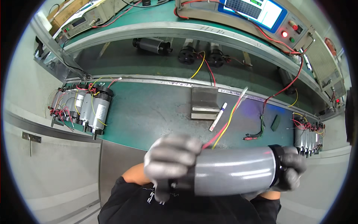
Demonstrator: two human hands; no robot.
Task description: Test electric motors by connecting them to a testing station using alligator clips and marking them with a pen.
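Note:
A grey cylindrical electric motor [235, 171] with black end caps is held level in front of my body, above the near edge of the bench. My left hand [171, 158], in a grey work glove and slightly blurred, wraps round its left end. At the right end cap, the gloved fingers of my right hand [292, 170] are curled over the black rim; the rest of that hand is hidden behind the motor. Red and yellow wires [228, 125] rise from the motor's left part and end in a pale connector.
A dark metal block [204, 102] and a white marker [218, 117] lie on the green bench [149, 108]. Test leads [257, 130] and a small green block [276, 123] are to the right. Motors stand at left [85, 106] and right [306, 138]. A tester [257, 15] sits on the shelf.

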